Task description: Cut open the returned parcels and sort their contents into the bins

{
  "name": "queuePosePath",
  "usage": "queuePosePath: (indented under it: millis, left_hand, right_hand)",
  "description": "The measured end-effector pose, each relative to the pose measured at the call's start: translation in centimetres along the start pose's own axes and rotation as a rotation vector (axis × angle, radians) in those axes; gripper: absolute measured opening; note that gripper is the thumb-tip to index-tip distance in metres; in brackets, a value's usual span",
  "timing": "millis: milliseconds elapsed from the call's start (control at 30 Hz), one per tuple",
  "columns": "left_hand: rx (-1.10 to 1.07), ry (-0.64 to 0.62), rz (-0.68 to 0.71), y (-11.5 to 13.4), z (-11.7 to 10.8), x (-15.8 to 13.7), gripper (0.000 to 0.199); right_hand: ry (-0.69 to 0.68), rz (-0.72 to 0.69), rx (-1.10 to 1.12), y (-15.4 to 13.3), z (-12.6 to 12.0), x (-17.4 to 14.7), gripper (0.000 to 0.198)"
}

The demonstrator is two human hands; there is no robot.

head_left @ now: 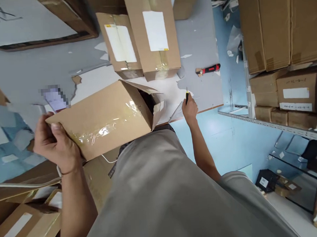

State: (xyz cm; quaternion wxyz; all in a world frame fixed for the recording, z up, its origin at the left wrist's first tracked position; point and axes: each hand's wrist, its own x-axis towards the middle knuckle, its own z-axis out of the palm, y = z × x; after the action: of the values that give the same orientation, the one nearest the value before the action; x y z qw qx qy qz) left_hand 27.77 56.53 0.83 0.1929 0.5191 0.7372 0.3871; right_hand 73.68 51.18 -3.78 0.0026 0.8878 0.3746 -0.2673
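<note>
A taped cardboard box is tilted in front of my body, with flaps standing open at its right end. My left hand grips the box's left end, thumb on the near face and fingers curled round the edge. My right hand is to the right of the open flaps, apart from the box. Its fingers are closed round a slim utility knife with a black-and-yellow handle, the thin tip pointing away from me. What lies inside the box is in shadow.
Two taped boxes with white labels stand at the table's back. A red-and-black handled tool lies near the right edge of the table. A phone is beyond my left hand. Shelving with stacked boxes stands right; more boxes sit lower left.
</note>
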Motion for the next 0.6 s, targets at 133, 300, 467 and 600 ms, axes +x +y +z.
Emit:
queuePosePath:
  millis: [133,300,467,600]
  left_hand:
    - [0.08,0.056,-0.148,-2.1,-2.8,0.0,0.039]
    - [0.19,0.07,-0.383,-2.6,-5.3,-0.3,0.028]
    - [0.182,0.035,-0.447,-3.5,-6.8,-0.5,0.055]
    - [0.114,0.014,-0.43,-5.2,-5.2,-0.1,0.054]
  right_hand:
    - [-0.025,0.012,0.011,-0.1,3.7,2.9,0.065]
    - [-0.219,-0.09,0.619,-4.2,6.6,1.7,0.058]
    - [-0.684,-0.031,1.065,-8.8,8.1,-1.6,0.061]
    - [-0.561,-0.039,1.036,-7.8,4.4,-3.6,0.058]
